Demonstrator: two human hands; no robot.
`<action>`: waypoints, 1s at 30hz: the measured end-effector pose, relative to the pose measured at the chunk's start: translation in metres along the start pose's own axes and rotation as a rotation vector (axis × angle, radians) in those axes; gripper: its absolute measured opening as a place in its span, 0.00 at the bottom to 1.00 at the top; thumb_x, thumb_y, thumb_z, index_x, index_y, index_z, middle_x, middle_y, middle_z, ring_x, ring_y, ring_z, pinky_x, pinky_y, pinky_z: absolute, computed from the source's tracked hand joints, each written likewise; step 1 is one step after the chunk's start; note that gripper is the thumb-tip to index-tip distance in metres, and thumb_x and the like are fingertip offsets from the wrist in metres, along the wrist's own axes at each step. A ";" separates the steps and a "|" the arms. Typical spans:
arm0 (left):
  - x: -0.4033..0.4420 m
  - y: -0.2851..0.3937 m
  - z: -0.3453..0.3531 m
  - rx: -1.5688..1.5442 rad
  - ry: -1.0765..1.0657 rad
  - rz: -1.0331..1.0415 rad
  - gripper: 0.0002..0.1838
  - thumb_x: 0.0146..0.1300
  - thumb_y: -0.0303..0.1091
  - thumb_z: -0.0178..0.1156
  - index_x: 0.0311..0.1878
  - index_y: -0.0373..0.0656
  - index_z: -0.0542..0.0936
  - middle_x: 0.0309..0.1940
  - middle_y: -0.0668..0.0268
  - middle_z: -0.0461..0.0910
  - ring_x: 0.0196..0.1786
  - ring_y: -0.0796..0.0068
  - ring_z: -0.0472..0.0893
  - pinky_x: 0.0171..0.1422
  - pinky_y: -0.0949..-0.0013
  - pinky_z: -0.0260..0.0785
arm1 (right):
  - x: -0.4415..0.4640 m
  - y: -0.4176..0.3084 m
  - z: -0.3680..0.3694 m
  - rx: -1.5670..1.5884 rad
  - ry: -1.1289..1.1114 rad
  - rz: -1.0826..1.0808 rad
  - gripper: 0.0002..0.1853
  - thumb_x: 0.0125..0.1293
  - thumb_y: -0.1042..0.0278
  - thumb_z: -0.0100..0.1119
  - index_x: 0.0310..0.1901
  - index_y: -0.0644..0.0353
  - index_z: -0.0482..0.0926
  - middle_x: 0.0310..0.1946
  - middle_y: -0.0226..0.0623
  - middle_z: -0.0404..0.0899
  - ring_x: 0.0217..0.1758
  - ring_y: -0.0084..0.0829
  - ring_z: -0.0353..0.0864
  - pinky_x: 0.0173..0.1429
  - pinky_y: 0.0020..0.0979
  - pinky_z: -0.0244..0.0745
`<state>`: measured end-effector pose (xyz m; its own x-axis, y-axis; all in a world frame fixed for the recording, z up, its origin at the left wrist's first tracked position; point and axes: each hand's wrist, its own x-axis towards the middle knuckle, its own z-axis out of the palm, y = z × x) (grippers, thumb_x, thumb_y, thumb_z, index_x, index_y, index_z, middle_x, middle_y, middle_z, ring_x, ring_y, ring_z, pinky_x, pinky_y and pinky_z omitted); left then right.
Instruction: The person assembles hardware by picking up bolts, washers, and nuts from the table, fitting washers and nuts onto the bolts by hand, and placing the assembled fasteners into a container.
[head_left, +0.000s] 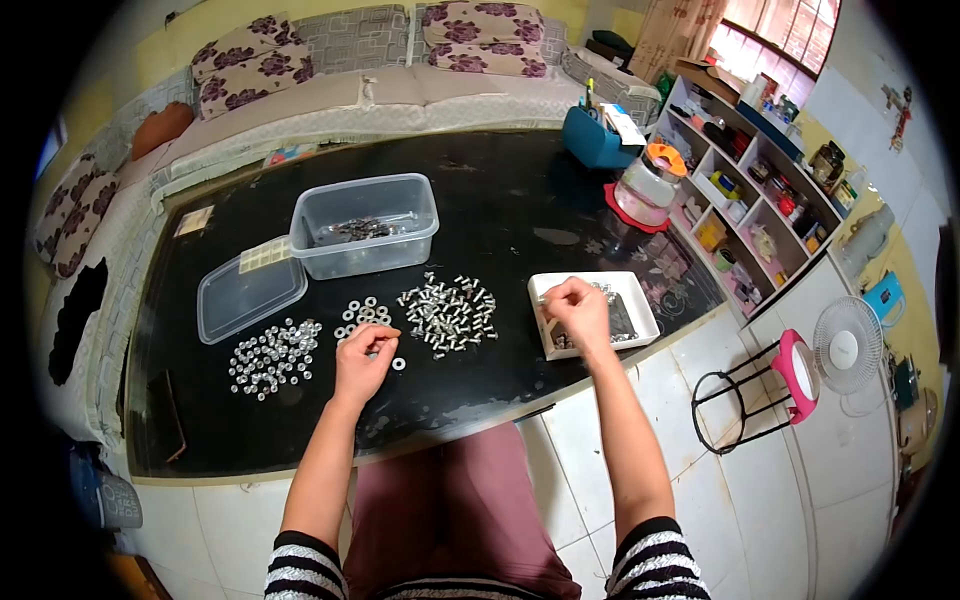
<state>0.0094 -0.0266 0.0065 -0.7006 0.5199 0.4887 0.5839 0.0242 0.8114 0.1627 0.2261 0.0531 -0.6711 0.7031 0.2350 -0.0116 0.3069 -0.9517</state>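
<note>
My left hand [364, 366] is over the black table [480, 190], fingers curled together at the near edge of a small group of flat washers [352, 314]. One single washer [399, 364] lies just right of it. My right hand [581, 312] is above the left part of a white box [592, 281], its fingers pinched. Anything held in either hand is too small or hidden to make out. Inside the box lie small metal pieces [622, 322]. Between the hands spreads a pile of short silver bolts [447, 314]. A pile of silver nuts [273, 357] sits farther left.
Behind the washers stands a clear plastic tub [420, 245] with dark small hardware in it. Its lid [235, 312] lies to the left. A phone-like dark slab [165, 415] rests near the left edge. A jar [650, 187] and teal holder [593, 137] stand far right.
</note>
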 end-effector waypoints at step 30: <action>0.002 -0.007 -0.003 -0.702 -0.236 -0.533 0.13 0.60 0.29 0.50 0.46 0.33 0.72 0.38 0.60 0.76 0.38 0.75 0.77 0.44 0.76 0.72 | -0.062 0.004 0.157 0.007 -0.106 -0.450 0.07 0.47 0.76 0.60 0.30 0.62 0.77 0.29 0.38 0.73 0.28 0.30 0.75 0.30 0.26 0.70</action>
<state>0.0022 -0.0282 0.0031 -0.6585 0.7522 -0.0222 -0.2310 -0.1740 0.9573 0.0878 0.0830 0.0034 -0.6701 0.4313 0.6042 -0.3241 0.5622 -0.7608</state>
